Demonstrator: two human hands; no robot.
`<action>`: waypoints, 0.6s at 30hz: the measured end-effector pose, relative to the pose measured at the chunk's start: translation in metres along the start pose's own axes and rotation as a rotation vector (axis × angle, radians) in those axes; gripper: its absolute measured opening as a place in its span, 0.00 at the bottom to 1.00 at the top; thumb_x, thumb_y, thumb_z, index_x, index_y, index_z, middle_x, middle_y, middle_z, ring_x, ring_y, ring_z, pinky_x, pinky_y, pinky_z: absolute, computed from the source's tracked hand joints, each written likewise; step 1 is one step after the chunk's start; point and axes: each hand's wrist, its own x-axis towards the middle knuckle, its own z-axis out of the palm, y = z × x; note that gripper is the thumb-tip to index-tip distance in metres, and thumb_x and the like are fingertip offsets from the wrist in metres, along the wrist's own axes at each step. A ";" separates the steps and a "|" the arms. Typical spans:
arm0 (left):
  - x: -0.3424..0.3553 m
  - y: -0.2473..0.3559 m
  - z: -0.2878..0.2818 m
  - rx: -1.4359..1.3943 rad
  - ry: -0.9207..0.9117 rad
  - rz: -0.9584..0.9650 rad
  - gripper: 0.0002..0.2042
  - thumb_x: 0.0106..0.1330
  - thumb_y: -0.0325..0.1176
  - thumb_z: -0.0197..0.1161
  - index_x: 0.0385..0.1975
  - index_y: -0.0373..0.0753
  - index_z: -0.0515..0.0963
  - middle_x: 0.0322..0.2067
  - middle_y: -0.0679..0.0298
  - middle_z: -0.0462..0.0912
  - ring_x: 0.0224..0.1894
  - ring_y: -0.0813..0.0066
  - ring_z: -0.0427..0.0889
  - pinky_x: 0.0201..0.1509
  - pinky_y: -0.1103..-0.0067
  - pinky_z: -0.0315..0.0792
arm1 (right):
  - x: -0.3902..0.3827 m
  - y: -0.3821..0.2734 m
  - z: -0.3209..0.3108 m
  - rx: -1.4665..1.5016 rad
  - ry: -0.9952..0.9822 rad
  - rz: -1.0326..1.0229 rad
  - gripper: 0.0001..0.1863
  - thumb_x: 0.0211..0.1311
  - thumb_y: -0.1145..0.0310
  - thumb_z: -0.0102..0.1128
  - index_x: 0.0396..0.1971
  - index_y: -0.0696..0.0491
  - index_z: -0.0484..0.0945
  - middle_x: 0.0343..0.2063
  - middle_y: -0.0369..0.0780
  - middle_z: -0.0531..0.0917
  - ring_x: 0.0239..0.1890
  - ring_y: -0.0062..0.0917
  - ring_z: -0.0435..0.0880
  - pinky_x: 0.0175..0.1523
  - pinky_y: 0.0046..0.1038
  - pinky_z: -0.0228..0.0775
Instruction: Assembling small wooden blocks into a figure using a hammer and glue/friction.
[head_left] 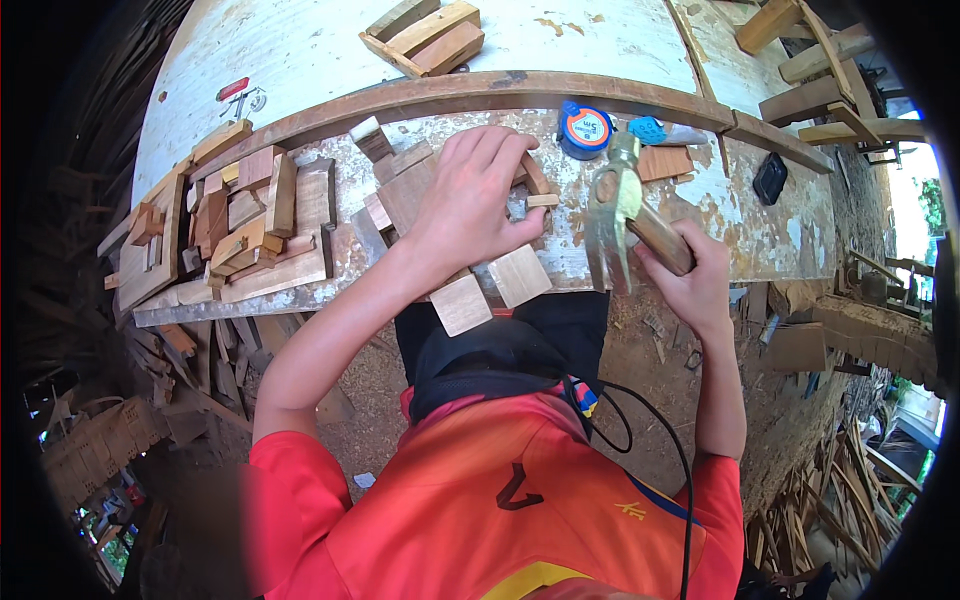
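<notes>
My right hand (695,275) grips a claw hammer (660,240) by its wooden handle. The hammer's worn metal head is raised near the bench's front edge. Curled over a wooden assembly (408,200) of joined blocks, my left hand (475,195) has its fingers and thumb around a small wooden piece (538,178). A short light stick (542,200) lies by the thumb tip. Two square block ends (461,305) stick out past the bench's near edge, below my left wrist. My palm hides the middle of the assembly.
A blue and orange tape measure (585,131) stands behind the hammer. Stacked wooden offcuts (240,215) fill the bench's left side. Beyond a long wooden rail (450,95) sits another small wooden assembly (425,38). A black case (770,178) lies at right; a cable (660,420) hangs along my body.
</notes>
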 end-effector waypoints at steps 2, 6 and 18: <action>0.000 -0.002 0.003 0.039 0.027 -0.004 0.30 0.56 0.39 0.77 0.57 0.33 0.77 0.50 0.50 0.79 0.60 0.47 0.78 0.70 0.56 0.69 | 0.003 -0.004 -0.002 -0.053 -0.028 0.003 0.14 0.62 0.67 0.82 0.42 0.56 0.87 0.27 0.42 0.88 0.29 0.24 0.90 0.37 0.30 0.78; 0.004 0.001 0.007 0.106 0.086 -0.070 0.29 0.57 0.40 0.77 0.56 0.32 0.78 0.50 0.49 0.79 0.59 0.46 0.78 0.69 0.56 0.69 | 0.006 -0.035 0.009 0.420 -0.225 0.205 0.09 0.73 0.68 0.71 0.43 0.58 0.85 0.32 0.41 0.91 0.25 0.21 0.87 0.32 0.27 0.76; 0.017 -0.011 0.000 0.348 0.037 -0.236 0.23 0.60 0.46 0.75 0.46 0.33 0.80 0.45 0.48 0.75 0.53 0.49 0.75 0.60 0.58 0.69 | 0.034 -0.049 0.064 1.144 -0.132 0.472 0.08 0.80 0.67 0.58 0.46 0.56 0.73 0.68 0.64 0.79 0.16 0.19 0.79 0.23 0.22 0.73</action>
